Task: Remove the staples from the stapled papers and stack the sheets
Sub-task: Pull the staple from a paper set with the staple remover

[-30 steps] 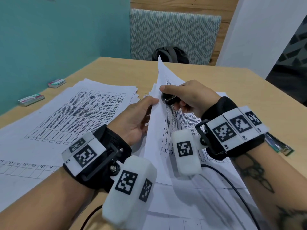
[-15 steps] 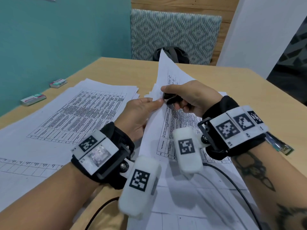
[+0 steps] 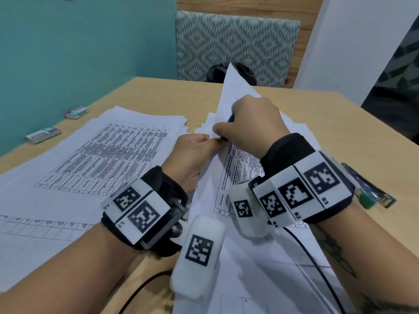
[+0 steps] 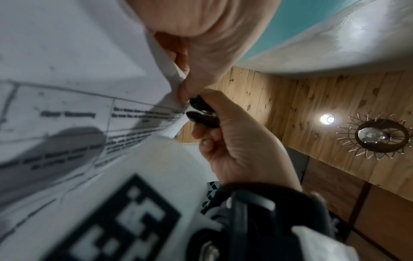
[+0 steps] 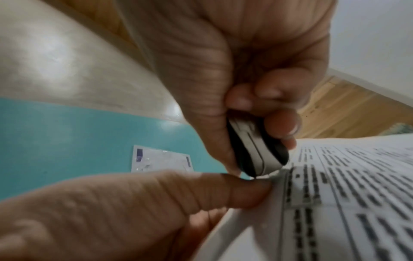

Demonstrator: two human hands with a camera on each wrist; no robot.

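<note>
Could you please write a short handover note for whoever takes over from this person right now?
Left hand: pinches the corner of the stapled papers, raised off the table.
Right hand: grips the staple remover, its tip at that corner beside the left thumb.
Done: loose sheets lie stacked at left.
Left: whether the staple is out cannot be seen; finish pulling it, then add these sheets to the stack. More papers lie under the hands.

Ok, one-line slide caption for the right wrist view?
Right hand sets the staple remover against the papers' corner, pinched by the left hand.
</note>
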